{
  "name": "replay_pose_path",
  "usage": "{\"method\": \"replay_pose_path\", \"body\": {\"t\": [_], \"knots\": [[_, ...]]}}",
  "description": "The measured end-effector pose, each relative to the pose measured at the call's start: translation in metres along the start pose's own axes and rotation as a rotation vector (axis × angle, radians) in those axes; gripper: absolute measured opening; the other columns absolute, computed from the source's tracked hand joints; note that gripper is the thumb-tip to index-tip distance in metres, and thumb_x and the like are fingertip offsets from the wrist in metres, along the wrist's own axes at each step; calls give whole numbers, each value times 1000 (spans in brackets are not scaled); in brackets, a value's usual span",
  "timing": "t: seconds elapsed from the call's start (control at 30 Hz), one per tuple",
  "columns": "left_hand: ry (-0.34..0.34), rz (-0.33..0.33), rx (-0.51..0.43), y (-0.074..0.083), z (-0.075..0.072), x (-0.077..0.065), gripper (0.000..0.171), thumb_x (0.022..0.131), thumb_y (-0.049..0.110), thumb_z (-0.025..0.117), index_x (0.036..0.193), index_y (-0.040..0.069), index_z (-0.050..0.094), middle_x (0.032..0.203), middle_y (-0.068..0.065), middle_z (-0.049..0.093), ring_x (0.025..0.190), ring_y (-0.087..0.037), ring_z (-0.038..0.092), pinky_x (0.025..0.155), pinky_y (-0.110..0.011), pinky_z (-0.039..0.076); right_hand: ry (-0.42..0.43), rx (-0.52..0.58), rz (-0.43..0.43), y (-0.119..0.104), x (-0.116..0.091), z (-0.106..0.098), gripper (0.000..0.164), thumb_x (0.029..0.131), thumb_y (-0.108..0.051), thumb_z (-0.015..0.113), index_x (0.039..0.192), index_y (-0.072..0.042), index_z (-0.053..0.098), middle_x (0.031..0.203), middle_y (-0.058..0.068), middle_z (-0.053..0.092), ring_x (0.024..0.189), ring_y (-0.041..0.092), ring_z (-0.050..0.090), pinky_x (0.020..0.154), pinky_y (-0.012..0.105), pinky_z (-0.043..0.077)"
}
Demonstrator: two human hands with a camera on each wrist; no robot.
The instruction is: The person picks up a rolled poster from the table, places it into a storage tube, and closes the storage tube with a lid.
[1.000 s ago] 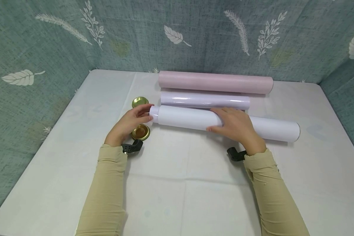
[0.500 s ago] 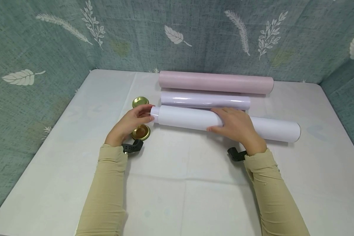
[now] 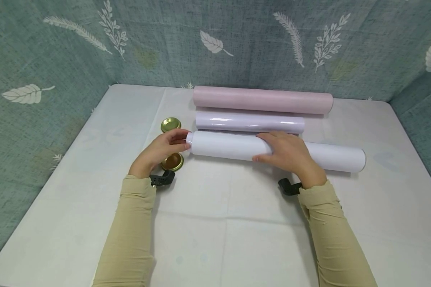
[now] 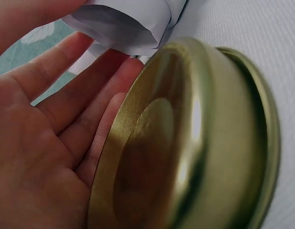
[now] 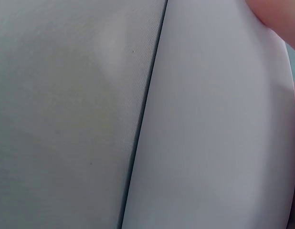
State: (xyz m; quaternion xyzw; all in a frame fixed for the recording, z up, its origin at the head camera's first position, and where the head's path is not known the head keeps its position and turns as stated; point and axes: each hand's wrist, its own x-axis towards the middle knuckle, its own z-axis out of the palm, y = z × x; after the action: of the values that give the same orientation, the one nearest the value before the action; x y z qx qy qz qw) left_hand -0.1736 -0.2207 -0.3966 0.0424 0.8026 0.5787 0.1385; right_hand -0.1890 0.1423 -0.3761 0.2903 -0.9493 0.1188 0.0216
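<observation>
My right hand (image 3: 286, 153) grips a long white cardboard tube (image 3: 226, 145) around its middle, thumb on the near side and fingers over the far side. At the tube's left end, a short piece of a glossy white paper roll (image 3: 189, 140) sticks out. My left hand (image 3: 159, 150) holds that end between thumb and fingertips. The left wrist view shows the roll's hollow mouth (image 4: 114, 24) near the fingertips, with a round gold metal cap (image 4: 152, 143) close below the palm. White tube wall (image 5: 209, 119) fills much of the right wrist view.
Behind the tube lies a glossy pale lilac roll (image 3: 249, 122), and farther back a pink tube (image 3: 262, 100). A second gold cap (image 3: 170, 124) sits beyond my left hand. A white cloth (image 3: 194, 243) covers the table, against a leaf-patterned curtain (image 3: 237, 48).
The paper roll has slid rightward into the white tube, so less of it sticks out. My left hand has moved slightly right and nearer with it; the right hand has stayed put.
</observation>
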Motion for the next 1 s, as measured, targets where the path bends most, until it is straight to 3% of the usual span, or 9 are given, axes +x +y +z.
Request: {"method": "replay_pose_path", "body": {"t": [0.3,0.73,1.0], "knots": [[-31,5,56,24,6,-12,47,83,18,65,124,5,47,117,-11,54,107,-20,50,88,-31,41,-3,7,9,0,-1,0,76,68,-72,53,129,-26,47,127,1,49,114,24,46,86,45,38],[-22,-13,84,25,5,-13,43,87,29,58,126,13,47,122,-3,51,112,-17,46,97,-35,31,-9,16,13,-1,0,-1,76,69,-71,53,129,-25,46,127,1,49,114,24,46,87,45,37],[-29,44,150,5,4,-1,47,85,38,58,126,18,48,123,0,51,114,-15,45,97,-36,32,-18,24,19,-1,0,-1,76,69,-71,53,130,-25,46,128,0,49,115,23,45,88,45,37]]}}
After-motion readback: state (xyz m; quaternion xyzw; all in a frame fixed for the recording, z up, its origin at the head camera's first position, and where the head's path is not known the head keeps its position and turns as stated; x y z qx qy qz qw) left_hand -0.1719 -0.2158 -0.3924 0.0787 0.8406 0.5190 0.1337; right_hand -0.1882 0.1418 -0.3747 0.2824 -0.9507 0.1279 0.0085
